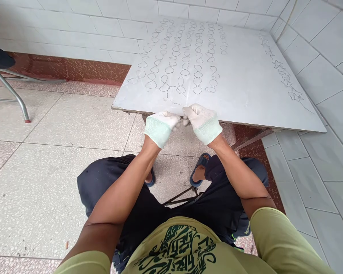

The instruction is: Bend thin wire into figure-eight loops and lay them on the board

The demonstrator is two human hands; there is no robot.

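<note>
My left hand (169, 120), in a white glove with a pale green cuff, is closed in a pinch just off the table's front edge. Facing it, almost touching, my right hand (194, 115) wears a matching glove and has its thumb and fingers pressed together. A thin dark wire (171, 101) runs from the tabletop down to the fingertips, and both hands appear to pinch it. The part between the fingers is mostly covered by the gloves. Just beyond the hands, columns of wavy, looped wire pieces (197, 80) lie on the white tabletop (240, 87).
Along the table's right side lies a row of star-shaped wire pieces (286, 78). Tiled walls (317, 42) border the table behind and to the right. A metal chair leg (13, 89) stands on the floor at far left. Below my hands are my sandalled feet (199, 170).
</note>
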